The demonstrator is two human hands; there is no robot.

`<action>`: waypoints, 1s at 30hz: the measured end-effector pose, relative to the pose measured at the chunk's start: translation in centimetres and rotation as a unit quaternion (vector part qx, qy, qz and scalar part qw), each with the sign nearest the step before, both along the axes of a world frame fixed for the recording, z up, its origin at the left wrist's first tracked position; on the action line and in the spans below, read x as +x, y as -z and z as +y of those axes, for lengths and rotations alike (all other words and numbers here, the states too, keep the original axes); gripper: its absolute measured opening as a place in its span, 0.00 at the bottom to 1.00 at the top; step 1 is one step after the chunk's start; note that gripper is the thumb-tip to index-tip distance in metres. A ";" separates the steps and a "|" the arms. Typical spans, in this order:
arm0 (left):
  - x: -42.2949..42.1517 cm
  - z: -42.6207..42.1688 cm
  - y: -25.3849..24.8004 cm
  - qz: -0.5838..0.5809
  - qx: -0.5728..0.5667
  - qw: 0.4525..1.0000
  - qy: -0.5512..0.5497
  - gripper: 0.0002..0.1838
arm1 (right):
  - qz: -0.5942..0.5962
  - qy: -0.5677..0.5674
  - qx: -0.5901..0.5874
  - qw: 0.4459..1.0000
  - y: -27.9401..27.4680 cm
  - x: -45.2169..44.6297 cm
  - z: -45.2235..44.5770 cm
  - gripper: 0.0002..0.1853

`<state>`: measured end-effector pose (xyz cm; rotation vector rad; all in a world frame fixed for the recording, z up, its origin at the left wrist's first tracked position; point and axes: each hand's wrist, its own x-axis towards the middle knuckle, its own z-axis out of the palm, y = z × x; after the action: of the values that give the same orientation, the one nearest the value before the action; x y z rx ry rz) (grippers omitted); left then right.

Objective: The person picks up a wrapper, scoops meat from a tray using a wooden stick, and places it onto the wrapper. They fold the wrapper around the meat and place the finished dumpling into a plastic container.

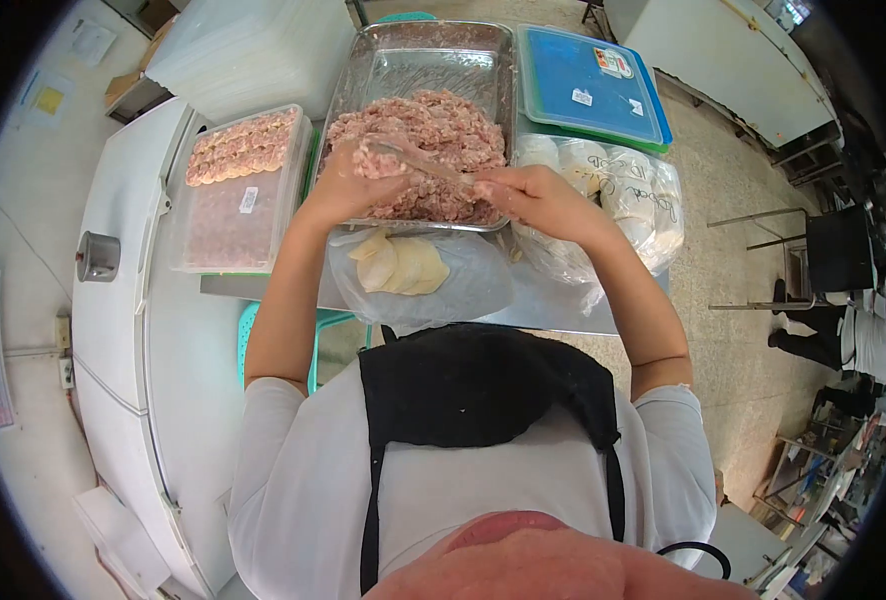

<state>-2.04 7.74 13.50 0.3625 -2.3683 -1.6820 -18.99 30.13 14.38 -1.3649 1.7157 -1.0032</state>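
Observation:
A deep metal tray [441, 38] holds a mound of pink minced meat [438, 120]. My left hand [358, 180], at the tray's left front, is curled round a lump of meat. My right hand [538, 198] is closed on the handle of a metal utensil [428, 165], whose far end reaches the meat in my left hand. In front of the tray, a few pale round dough wrappers [403, 265] overlap on a clear plastic sheet [483, 285].
At the left, a plastic container [233, 225] carries rows of filled pieces. Blue-lidded containers [588, 85] and bagged white rounds [633, 195] are at the right. Stacked clear plastic boxes [253, 60] stand behind left. Another person's legs [811, 335] show far right.

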 end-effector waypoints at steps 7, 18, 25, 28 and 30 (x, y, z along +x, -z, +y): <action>-0.5 0.3 1.2 0.078 -0.238 0.964 0.094 0.11 | 0.066 -0.036 -0.071 0.995 5.9 -2.0 -1.3 0.19; -0.8 -1.9 8.1 -0.062 -0.152 0.985 -0.042 0.23 | 0.354 0.075 -0.175 0.916 9.4 -1.3 -2.1 0.12; 1.8 0.8 0.4 -0.067 -0.005 0.995 -0.073 0.32 | 0.318 0.120 0.094 0.936 1.5 -2.7 1.5 0.17; 1.9 1.2 0.1 0.121 -0.200 0.972 -0.034 0.25 | 0.076 0.075 -0.041 0.993 1.3 -2.0 1.8 0.20; 1.4 1.1 0.4 0.054 -0.150 0.987 0.036 0.19 | 0.067 -0.005 -0.042 0.997 2.5 0.1 0.4 0.20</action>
<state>-0.61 8.83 13.09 0.1318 -2.5266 -1.3037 -18.87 30.51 11.86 -1.5235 1.7808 -1.0070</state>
